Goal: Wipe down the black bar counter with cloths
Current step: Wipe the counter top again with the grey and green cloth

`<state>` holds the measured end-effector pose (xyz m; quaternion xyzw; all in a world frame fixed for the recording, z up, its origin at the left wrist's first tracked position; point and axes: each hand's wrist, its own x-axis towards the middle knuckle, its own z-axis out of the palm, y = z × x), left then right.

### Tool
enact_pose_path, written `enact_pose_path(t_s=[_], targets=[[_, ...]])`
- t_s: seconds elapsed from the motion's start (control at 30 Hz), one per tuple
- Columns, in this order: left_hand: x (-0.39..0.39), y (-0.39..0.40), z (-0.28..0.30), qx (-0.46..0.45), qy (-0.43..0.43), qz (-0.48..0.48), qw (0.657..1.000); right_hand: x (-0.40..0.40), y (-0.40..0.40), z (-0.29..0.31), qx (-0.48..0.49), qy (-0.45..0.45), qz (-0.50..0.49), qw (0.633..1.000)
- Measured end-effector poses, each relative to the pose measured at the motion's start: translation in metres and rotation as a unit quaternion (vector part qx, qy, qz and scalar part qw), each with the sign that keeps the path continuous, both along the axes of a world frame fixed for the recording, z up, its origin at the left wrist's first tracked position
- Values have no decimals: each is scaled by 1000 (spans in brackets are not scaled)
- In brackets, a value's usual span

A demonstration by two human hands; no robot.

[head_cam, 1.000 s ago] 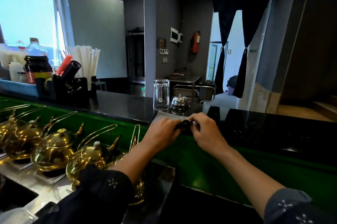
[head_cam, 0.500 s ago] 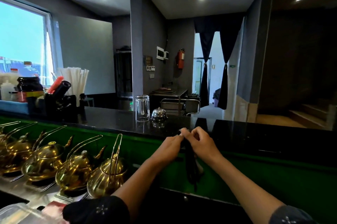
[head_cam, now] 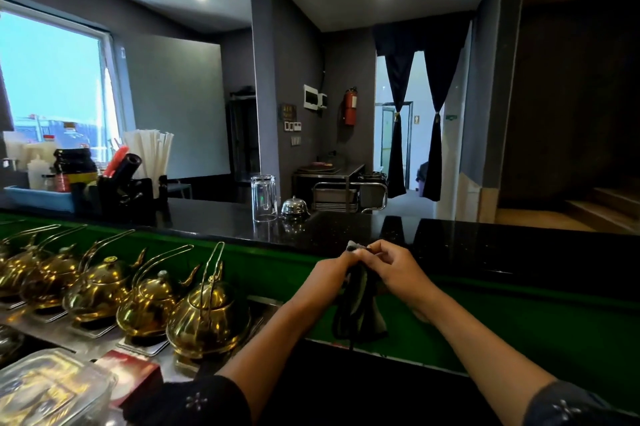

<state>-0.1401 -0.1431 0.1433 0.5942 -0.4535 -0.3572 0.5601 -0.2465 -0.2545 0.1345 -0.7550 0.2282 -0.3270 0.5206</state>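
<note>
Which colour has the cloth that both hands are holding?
The cloth is dark, nearly black, with a grey top edge; the head view shows it.

Both forearms reach forward and up from the lower edge of the view, bare from the elbows on, with dark sleeves pushed back above them. The two converge until the hands meet. The left hand [head_cam: 330,275] is curled into a loose fist, knuckles up. The right hand [head_cam: 394,264] sits just beside it — touching it at the fingertips — with its fingers [head_cam: 375,247] bent and pinched together. Each grip is closed, wrists level, held in front of the chest.
</note>
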Motion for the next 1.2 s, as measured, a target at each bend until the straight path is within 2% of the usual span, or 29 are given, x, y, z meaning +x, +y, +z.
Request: enact_pose_path(t_s=[0.13,0.23,0.37,0.53,0.7,0.8,1.03,1.1,1.13,1.2], targets=[[1,-6,3,-36,-48,25,998,-3,4,7,70,-52,8,996],[8,-11,7,-69,-32,39,996,-1,2,18,109,-74,19,991],[32,-19,16,-65,-19,67,995,9,-3,30,118,-86,1,989],[85,-36,29,-33,46,96,994,28,-25,48,116,-89,-86,986],[157,-58,42,-29,59,165,984,41,-63,68,99,-78,-199,972],[195,-75,41,-15,74,163,984,44,-92,71,107,-61,-245,962],[252,-124,28,27,95,155,983,57,-150,52,132,-11,-282,950],[259,-138,20,34,51,165,984,63,-166,43,111,23,-307,945],[263,-144,16,29,-5,179,983,66,-175,38,65,59,-326,941],[271,-149,7,1,-183,216,959,73,-182,30,-139,157,-329,921]])
